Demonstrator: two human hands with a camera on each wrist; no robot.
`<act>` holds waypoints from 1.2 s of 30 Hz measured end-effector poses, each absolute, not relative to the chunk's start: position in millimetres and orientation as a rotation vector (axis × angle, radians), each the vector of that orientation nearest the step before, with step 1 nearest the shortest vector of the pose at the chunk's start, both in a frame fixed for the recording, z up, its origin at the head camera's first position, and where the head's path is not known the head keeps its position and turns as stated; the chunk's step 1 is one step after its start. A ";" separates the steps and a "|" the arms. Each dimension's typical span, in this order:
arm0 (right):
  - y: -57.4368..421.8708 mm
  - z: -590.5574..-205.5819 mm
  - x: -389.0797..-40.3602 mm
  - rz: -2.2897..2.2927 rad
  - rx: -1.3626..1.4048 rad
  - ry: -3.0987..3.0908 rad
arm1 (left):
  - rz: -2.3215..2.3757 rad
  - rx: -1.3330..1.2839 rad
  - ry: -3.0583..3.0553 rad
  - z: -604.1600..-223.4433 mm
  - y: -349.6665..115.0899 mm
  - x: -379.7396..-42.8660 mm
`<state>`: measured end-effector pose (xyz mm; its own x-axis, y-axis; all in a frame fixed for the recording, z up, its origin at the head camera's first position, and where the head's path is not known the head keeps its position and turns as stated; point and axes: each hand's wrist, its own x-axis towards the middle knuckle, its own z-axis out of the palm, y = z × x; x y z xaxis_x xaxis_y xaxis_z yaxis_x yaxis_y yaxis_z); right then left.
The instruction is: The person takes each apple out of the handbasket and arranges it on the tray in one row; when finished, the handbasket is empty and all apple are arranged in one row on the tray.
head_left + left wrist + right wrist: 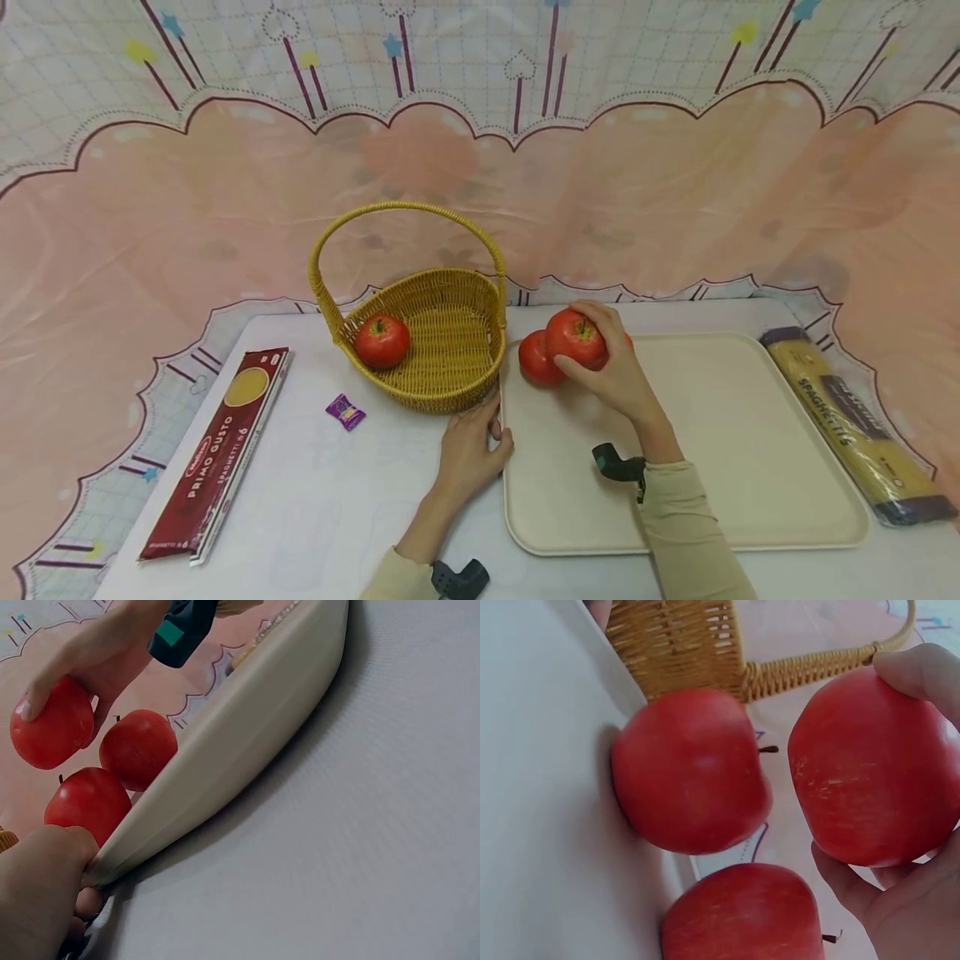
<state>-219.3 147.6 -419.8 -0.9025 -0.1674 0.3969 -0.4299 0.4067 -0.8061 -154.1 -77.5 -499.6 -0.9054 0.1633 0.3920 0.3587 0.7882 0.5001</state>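
My right hand grips a red apple above the far left corner of the beige tray. Two more red apples sit in the tray under it; one apple shows at the left, the other apple is mostly hidden in the head view. A yellow wicker basket with a tall handle stands left of the tray, holding one red apple. At the basket's near right side rests my left hand, its fingertips against the basket's lower edge, beside the tray rim.
A red spaghetti pack lies at the table's left. Between it and the basket is a small purple wrapped candy. Another spaghetti bag lies along the tray's right side. A patterned cloth hangs behind the table.
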 end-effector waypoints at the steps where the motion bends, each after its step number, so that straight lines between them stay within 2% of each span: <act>1: 147.8 -419.3 -220.1 1.499 0.522 -2.410 | -0.839 -0.391 -2.650 -499.5 -77.8 -153.7; 14: 149.0 -389.4 -204.5 1.521 0.409 -2.363 | -0.850 -0.388 -2.660 -497.0 -79.5 -153.4; 36: 181.2 -393.7 -205.8 1.553 0.128 -2.335 | -0.850 -0.402 -2.664 -497.3 -76.7 -154.2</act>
<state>-205.8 181.2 -393.7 -0.9407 0.1077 0.3218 -0.2551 0.4009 -0.8799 -154.2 -76.7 -497.3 -0.9109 0.1678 0.3771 0.3552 0.7839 0.5092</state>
